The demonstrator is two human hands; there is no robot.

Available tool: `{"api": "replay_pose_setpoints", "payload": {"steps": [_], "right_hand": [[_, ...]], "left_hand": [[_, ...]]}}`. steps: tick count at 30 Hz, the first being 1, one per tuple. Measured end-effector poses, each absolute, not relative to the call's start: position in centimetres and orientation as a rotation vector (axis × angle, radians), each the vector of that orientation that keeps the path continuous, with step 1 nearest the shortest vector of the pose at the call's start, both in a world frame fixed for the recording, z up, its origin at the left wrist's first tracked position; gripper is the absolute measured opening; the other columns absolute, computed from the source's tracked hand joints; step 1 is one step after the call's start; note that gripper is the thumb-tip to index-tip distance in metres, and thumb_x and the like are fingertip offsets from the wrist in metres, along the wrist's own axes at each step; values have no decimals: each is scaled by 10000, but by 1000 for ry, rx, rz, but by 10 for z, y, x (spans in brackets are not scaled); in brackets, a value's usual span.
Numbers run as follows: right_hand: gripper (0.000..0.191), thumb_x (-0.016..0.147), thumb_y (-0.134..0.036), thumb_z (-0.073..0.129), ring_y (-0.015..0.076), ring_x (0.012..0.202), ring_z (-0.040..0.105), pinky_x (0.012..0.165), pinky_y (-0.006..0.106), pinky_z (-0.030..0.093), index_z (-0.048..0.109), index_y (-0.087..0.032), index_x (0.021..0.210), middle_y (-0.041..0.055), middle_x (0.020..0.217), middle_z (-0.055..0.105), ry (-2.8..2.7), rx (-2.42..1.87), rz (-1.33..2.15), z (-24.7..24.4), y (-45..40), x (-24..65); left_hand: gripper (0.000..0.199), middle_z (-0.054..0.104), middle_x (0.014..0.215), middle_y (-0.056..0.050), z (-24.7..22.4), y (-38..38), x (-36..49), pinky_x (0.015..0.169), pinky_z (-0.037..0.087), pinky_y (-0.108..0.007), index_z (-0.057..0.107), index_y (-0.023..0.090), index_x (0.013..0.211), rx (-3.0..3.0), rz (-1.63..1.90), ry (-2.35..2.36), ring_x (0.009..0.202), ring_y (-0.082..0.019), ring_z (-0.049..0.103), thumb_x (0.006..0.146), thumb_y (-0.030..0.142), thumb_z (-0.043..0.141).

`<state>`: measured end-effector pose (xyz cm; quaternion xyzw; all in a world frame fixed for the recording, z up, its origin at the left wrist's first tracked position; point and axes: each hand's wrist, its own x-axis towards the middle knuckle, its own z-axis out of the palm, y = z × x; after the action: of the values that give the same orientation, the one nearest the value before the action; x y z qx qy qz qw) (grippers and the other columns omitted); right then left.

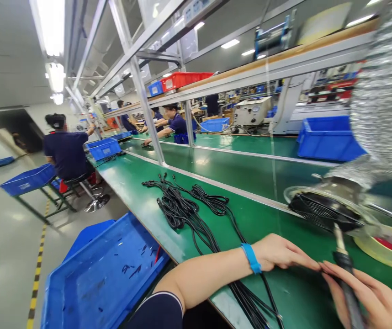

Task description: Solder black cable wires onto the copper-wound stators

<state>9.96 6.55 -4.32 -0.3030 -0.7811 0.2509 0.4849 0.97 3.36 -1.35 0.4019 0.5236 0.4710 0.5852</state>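
My left hand (281,253), with a blue band (251,258) at its wrist, reaches right over the green bench (302,299). Its fingers are closed in a pinch, and the fingertips meet those of my right hand (370,292); whatever small thing lies between them I cannot make out. A soldering iron (346,269) with a black handle and a pale tip lies in my right hand, pointing up and away. Just beyond the tip is a round black fume fan grille (324,212). Black cables (213,240) run under my left forearm from a coiled bundle (178,205).
A silver duct (384,100) rises above the fan. A yellowish tape roll (384,256) sits at the right. Blue bins stand on the bench (329,139) and below its near edge (96,274). A metal post (144,100) rises from the bench. Co-workers (66,148) sit farther along.
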Motion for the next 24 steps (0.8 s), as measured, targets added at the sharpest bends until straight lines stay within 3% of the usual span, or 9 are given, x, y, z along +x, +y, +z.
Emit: {"api": "replay_pose_setpoints", "payload": {"steps": [1,4,7,10,19,24], "right_hand": [[424,876,-507,511,369,1084,658,800,576,596,704,-259,1161,123,1113,682,-1883,-754,558,-42,63,122],[290,908,-381,543,293,985,679,827,487,591,697,-268,1127,131,1090,651,-1860,-730,314,-28,45,180],[299,950,-224,514,222,992,678,851,359,577,624,-231,1228,137,1136,611,-1934,-784,107,-6,32,208],[293,963,-218,498,178,897,685,805,310,572,603,-215,1236,117,1125,591,-1864,-920,-37,11,30,229],[304,991,-223,437,253,1005,629,873,399,537,630,-168,1219,153,1121,629,-1949,-1186,-446,-11,38,326],[323,996,-215,379,258,932,597,804,395,519,646,-126,1155,174,1074,603,-2074,-1286,-494,-35,54,342]], "left_hand": [[255,462,493,27,-8,29,11,424,98,-272,750,170,649,908,1105,1210,478,-65,222,536,334,910],[224,415,497,45,5,20,13,457,91,-247,718,111,698,817,1200,1217,475,-33,239,664,293,844],[175,250,476,105,10,27,5,454,49,-225,657,92,738,724,1186,1238,446,-11,160,764,231,760],[177,183,496,129,7,47,-10,437,44,-203,595,113,773,708,1198,1231,436,-13,116,824,241,706],[252,213,478,146,-4,91,-56,361,78,-155,615,78,873,635,1363,1336,391,-12,133,785,248,778],[190,384,525,79,-12,91,-59,362,198,-153,643,43,854,618,1384,1336,386,-11,256,848,220,711]]}}
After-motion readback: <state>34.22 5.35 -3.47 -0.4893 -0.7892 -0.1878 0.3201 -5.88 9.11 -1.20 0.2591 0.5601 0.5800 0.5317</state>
